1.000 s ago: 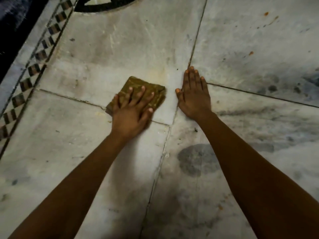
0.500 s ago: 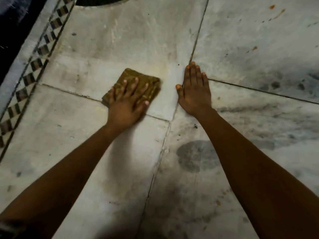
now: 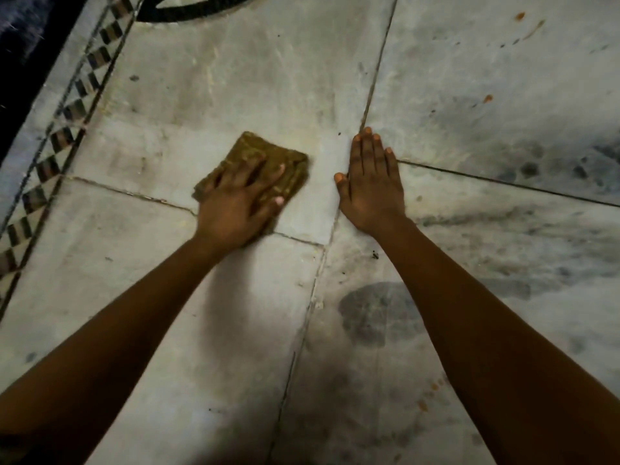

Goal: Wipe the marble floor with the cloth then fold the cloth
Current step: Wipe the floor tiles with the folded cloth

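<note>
Here, left hand (image 3: 240, 204) flat on cloth (image 3: 250, 152), right hand (image 3: 370, 187) flat on marble floor (image 3: 235, 75)

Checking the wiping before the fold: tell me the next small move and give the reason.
Probably slide the olive cloth right, toward the dark smudge on the near marble tile. The left hand presses it with spread fingers, and the right hand lies flat on the marble floor as a brace. Grey stains and orange specks show, so folding seems early.
</note>
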A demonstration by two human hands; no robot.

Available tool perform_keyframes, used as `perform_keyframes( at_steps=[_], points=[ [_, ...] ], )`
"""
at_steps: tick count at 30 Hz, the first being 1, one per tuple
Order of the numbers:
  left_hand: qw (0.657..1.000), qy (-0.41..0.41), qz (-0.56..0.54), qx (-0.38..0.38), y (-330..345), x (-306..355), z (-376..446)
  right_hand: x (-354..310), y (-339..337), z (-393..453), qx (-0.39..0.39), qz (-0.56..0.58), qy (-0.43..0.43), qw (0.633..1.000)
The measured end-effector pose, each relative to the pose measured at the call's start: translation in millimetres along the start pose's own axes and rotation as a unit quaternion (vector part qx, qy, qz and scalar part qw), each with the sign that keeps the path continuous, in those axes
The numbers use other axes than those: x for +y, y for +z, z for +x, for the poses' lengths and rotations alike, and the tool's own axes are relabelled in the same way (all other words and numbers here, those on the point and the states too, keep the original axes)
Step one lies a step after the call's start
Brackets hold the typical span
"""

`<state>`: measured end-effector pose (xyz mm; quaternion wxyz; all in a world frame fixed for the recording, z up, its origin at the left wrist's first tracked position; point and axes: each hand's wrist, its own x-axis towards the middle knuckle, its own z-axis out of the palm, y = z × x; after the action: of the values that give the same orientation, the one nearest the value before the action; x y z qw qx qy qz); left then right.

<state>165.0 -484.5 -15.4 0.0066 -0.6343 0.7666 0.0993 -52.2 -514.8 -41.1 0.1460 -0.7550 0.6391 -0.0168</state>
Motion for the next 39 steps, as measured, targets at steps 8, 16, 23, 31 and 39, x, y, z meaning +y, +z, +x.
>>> perform_keyframes(
  at_steps=[8,16,23,31,39],
  points=[
    [0.998,-0.059,-0.017,-0.012,8.8,33.4,116.6,0.3,-0.3,0.1,-0.013,0.001,0.004,1.0],
    [0.998,-0.056,0.005,0.007,9.8,-8.8,29.3,1.4,-3.7,1.9,-0.036,0.005,0.002,0.999],
    [0.998,-0.058,-0.017,-0.005,11.6,46.1,108.8,-0.5,-6.2,1.1,-0.04,0.003,0.008,0.999],
    [0.999,-0.04,-0.003,-0.009,6.6,-13.3,25.0,1.7,-2.8,2.2,-0.031,0.0,0.001,1.0],
    [0.998,-0.054,-0.017,0.013,17.5,48.5,84.1,0.1,-3.4,1.5,-0.017,0.006,0.0,1.0]
  ],
)
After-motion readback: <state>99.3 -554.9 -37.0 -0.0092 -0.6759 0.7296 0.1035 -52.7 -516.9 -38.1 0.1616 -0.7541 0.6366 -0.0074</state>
